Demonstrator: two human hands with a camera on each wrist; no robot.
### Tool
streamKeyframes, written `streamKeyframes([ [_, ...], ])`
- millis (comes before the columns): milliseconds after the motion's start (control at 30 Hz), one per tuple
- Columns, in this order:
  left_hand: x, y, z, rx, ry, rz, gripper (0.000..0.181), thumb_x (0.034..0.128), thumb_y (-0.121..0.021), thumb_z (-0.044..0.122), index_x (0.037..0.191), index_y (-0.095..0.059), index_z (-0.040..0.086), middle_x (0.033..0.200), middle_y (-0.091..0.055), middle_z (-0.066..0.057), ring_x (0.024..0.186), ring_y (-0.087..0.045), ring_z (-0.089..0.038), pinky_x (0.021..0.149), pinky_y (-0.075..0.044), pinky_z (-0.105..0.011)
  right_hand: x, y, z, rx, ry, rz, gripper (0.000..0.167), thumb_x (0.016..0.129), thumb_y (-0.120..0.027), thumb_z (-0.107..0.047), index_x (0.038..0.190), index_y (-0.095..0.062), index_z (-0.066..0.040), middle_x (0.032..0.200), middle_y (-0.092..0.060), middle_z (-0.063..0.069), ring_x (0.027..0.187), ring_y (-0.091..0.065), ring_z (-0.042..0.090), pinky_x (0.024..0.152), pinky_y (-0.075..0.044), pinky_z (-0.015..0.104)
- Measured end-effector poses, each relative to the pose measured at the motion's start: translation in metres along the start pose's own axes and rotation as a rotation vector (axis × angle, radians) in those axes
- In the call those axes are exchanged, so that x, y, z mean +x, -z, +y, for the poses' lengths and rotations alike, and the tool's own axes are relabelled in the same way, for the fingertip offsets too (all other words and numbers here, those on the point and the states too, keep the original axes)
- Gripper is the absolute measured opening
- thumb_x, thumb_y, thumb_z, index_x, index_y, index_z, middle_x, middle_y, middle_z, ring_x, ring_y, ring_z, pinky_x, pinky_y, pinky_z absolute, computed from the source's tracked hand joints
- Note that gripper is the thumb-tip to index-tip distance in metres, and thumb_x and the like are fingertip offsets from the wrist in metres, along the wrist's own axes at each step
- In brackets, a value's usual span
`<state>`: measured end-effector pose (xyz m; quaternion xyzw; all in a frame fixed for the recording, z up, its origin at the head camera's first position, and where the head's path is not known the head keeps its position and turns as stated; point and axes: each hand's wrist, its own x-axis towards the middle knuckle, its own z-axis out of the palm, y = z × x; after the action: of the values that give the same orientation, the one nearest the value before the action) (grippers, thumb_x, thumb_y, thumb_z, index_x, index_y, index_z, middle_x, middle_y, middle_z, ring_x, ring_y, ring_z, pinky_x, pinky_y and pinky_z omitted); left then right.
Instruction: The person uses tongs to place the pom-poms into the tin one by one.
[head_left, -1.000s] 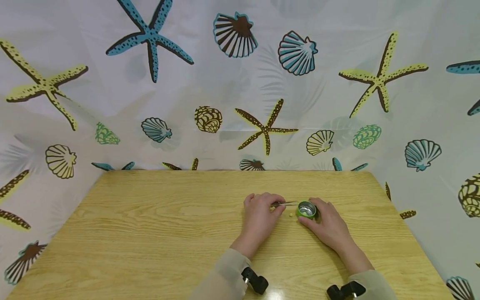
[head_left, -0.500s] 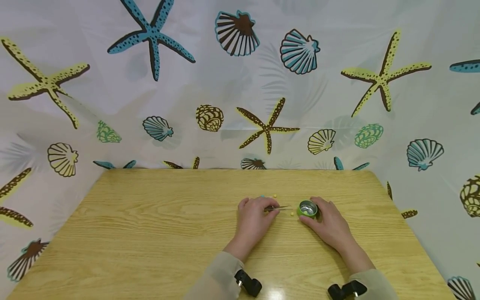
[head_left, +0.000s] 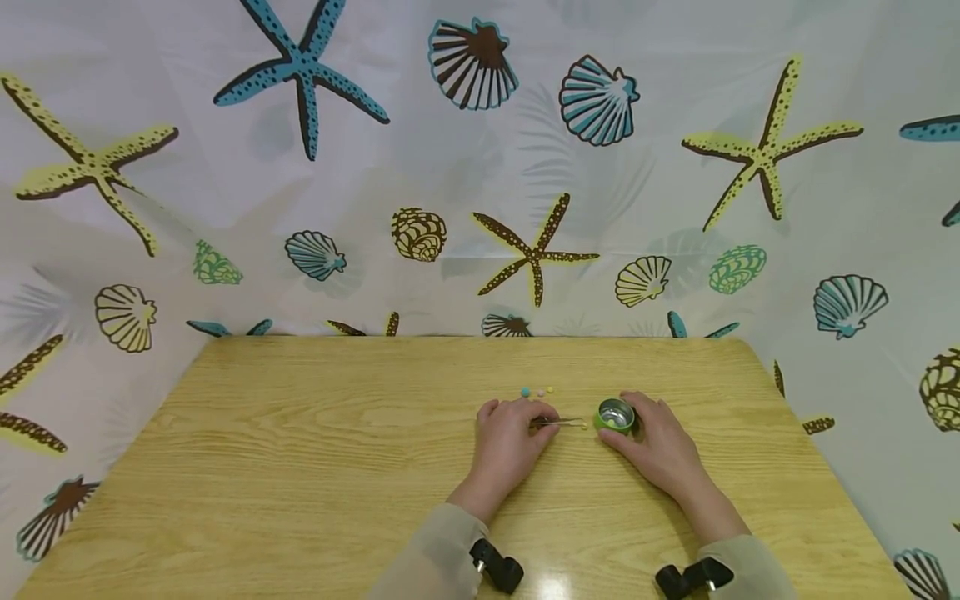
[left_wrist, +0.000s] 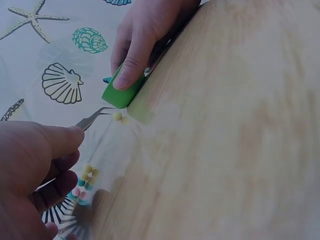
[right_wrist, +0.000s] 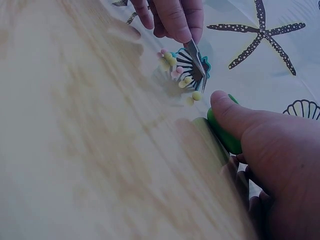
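My left hand (head_left: 504, 442) pinches tweezers (left_wrist: 93, 120) with a bent tip, pointed to the right. Their tips are apart and lie right by a small yellow ball (left_wrist: 117, 117) on the table; whether they touch it I cannot tell. Thumb and fingers of my right hand (head_left: 660, 446) grip a small round green tin (head_left: 613, 427) that stands upright, just right of that ball. Its inside is silvery, and something small and yellowish lies at the bottom. In the right wrist view the same ball (right_wrist: 196, 96) sits between tweezers and tin.
Behind my left hand several small balls lie on the wooden table (head_left: 300, 467), among them a blue ball (head_left: 525, 392), a pink ball (head_left: 541, 392) and a yellow ball (head_left: 551, 389). A shell-patterned cloth (head_left: 360, 167) hangs behind the table and at its sides.
My left hand has drawn back to the left and nearer, uncovering the small balls behind it. The tweezers' tips have come down beside the yellow ball. My right hand keeps the tin in place.
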<state>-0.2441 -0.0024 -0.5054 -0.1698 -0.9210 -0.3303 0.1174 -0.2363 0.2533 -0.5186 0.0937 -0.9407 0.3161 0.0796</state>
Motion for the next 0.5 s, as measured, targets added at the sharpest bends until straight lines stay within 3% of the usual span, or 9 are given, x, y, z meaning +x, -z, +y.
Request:
streamKeyframes([
  [500,0.0007,-0.0030,-0.0034,0.018,-0.005,-0.006,0.006,0.0993,-0.087,0.025,0.105,-0.086,0.025,0.104,-0.080,0.009,0.105,-0.073,-0.019,0.119,-0.034,-0.067,0.0019,0.0004,0.0020,0.005,-0.003,-0.006,0.074,0.102,-0.082,-0.043,0.155,-0.056,0.000,0.154,-0.059,0.027,0.150,-0.046,0.054,0.129,-0.025,0.065],
])
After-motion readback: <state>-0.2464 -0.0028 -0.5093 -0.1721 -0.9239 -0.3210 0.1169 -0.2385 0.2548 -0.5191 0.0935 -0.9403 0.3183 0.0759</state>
